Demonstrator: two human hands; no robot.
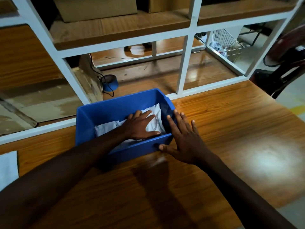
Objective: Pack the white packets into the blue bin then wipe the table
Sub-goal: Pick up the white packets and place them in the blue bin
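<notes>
The blue bin (pixel 102 113) stands on the wooden table (pixel 231 133), a little left of centre. White packets (pixel 155 111) lie inside it, partly hidden under my arm. My left hand (pixel 140 125) is inside the bin, fingers spread flat, pressing down on the packets. My right hand (pixel 183 139) rests with straight fingers against the bin's right front corner, thumb on the front wall.
A white cloth (pixel 8 167) lies at the table's left edge. A white shelf frame (pixel 183 66) rises behind the table, with cardboard boxes (pixel 95 7) on its boards. A blue tape roll (pixel 110 82) and a wire basket (pixel 227 45) sit beyond.
</notes>
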